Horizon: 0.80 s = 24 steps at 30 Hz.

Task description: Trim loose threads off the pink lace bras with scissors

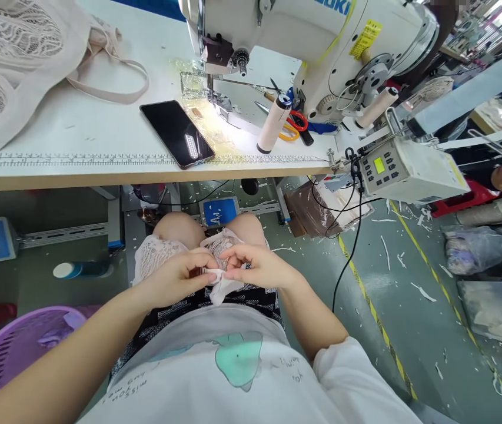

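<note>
Over my lap, my left hand [184, 274] pinches the edge of a pale lace fabric piece [223, 290] between thumb and fingers. Close beside it, my right hand [257, 264] pinches the same piece, its thumb and fingertips nearly meeting those of the left. A short white end hangs down towards my shirt. Lace panels [158, 254] of the same pale colour lie across my thighs; whether they join the pinched part is hidden behind the hands.
A sewing machine [277, 29] stands on the white table [100, 129]. Before it are a phone [177, 133], a thread cone [273, 125] and scissors [297, 121]. Lace garments [21, 65] lie at the left. A purple basket [16, 335] and a bottle [83, 270] are on the floor.
</note>
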Tool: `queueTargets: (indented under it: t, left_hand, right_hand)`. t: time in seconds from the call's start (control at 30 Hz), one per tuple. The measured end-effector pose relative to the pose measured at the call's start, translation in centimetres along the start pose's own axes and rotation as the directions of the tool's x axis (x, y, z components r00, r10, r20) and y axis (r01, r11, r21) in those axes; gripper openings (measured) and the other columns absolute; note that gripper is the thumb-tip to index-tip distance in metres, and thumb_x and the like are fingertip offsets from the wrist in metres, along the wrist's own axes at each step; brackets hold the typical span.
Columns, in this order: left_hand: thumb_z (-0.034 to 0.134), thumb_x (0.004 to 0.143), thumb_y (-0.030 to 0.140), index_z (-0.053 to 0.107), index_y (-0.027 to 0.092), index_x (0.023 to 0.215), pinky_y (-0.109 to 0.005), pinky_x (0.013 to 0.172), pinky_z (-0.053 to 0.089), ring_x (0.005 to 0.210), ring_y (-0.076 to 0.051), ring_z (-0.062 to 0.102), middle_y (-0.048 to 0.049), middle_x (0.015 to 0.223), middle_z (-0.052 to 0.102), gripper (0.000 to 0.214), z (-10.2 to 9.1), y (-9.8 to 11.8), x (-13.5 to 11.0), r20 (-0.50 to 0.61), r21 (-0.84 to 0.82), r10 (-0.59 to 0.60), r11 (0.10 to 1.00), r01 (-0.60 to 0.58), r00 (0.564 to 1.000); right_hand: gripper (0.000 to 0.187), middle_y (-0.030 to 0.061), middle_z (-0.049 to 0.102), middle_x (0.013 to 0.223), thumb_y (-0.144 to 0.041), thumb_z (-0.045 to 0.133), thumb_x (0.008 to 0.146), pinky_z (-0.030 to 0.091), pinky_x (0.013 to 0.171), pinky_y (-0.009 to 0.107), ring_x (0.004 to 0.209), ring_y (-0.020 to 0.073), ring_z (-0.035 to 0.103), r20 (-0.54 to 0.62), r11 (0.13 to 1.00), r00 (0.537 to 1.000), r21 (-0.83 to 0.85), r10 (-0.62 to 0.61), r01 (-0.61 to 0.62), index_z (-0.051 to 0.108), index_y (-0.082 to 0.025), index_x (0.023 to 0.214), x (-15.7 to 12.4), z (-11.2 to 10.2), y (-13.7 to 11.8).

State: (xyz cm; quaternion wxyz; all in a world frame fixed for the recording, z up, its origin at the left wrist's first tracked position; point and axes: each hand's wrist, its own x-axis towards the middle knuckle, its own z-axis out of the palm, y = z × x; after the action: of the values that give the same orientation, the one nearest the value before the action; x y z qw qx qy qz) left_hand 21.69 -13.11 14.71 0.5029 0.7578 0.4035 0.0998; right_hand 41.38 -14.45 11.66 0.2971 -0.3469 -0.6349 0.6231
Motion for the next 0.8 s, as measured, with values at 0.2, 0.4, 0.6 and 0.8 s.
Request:
queueTargets:
  t: [0.2, 0.4, 0.6, 0.8]
  left_hand:
    - [0.048, 0.079, 0.032, 0.062, 0.02, 0.072, -0.021, 0.061, 0.041, 0.066, -0.014, 0.053, -0.0013, 0.071, 0.056, 0.02, -0.2, 0.2, -0.6, -0.104, 0.153, 0.082, 0.986, -0.066, 0.991]
    - [0.049, 0.078, 0.031, 0.061, 0.02, 0.07, -0.022, 0.062, 0.041, 0.069, -0.015, 0.053, -0.0029, 0.074, 0.058, 0.018, -0.5, 0.5, 0.0, -0.137, 0.151, 0.11, 0.985, -0.089, 0.984]
    - [0.056, 0.071, 0.035, 0.061, 0.017, 0.067, -0.022, 0.048, 0.038, 0.053, -0.013, 0.049, -0.0012, 0.06, 0.057, 0.019, -1.1, 0.5, 0.6, -0.158, -0.203, -0.168, 0.97, 0.135, 0.973]
    - [0.063, 0.063, 0.032, 0.066, 0.017, 0.07, -0.019, 0.035, 0.028, 0.038, -0.008, 0.037, 0.0033, 0.044, 0.048, 0.016, -1.5, 0.7, 0.8, -0.167, -0.487, -0.309, 0.851, 0.194, 0.936]
  right_hand:
    - [0.035, -0.002, 0.053, 0.066, -0.048, 0.054, 0.074, 0.043, 0.057, 0.02, 0.059, 0.007, 0.051, 0.141, 0.974, 0.984, 0.179, 0.112, -0.137, 0.057, -0.015, 0.083, 1.3, 0.2, 0.4]
    - [0.022, -0.0037, 0.048, 0.064, -0.037, 0.052, 0.079, 0.039, 0.056, 0.019, 0.059, 0.006, 0.044, 0.058, 0.996, 0.998, 0.084, -0.02, 0.015, 0.053, -0.016, 0.074, 1.0, -0.6, -0.2]
    - [0.025, -0.0046, 0.044, 0.059, -0.039, 0.045, 0.082, 0.035, 0.054, 0.02, 0.055, 0.0071, 0.041, -0.254, 0.997, 0.967, 0.071, 0.015, 0.003, 0.047, -0.017, 0.069, 0.4, -1.8, 0.0]
    - [0.019, -0.003, 0.048, 0.062, -0.031, 0.044, 0.082, 0.036, 0.059, 0.022, 0.059, 0.0086, 0.044, -0.349, 0.988, 0.937, -0.148, -0.01, -0.045, 0.047, -0.018, 0.069, -1.3, -4.8, -0.2]
